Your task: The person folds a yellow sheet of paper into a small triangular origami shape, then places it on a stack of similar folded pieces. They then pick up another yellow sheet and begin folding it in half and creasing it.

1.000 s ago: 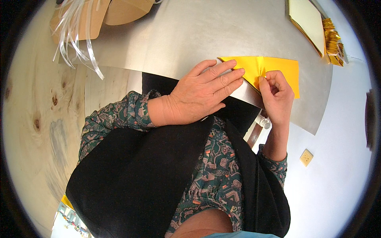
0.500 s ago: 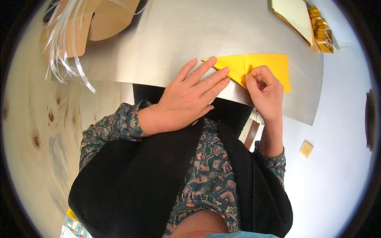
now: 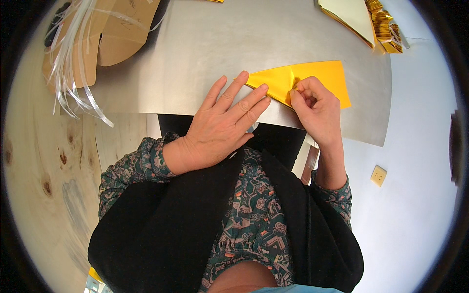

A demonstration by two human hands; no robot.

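A yellow folded sheet (image 3: 320, 80), shiny and looking like foil paper, lies on the metal tabletop near its front edge. It narrows to a point at its left end, and a crease or bulge runs across its middle. My left hand (image 3: 215, 122) lies flat with its fingers spread, the fingertips on the sheet's narrow left part. With thumb and curled fingers, my right hand (image 3: 315, 107) pinches the sheet at its near edge, beside the crease. Those fingers hide part of the fold.
The grey metal table (image 3: 234, 34) ends just before my body. At the far left, a brown cardboard box (image 3: 122, 34) has clear plastic strips (image 3: 78, 73) hanging over it. A stack of pale sheets (image 3: 349, 19) and gold foil bundles (image 3: 386, 29) lie far right, near the white wall (image 3: 415, 161).
The whole view has shifted slightly, bringing another yellow edge in at the top. Both hands keep nearly the same places on the yellow sheet.
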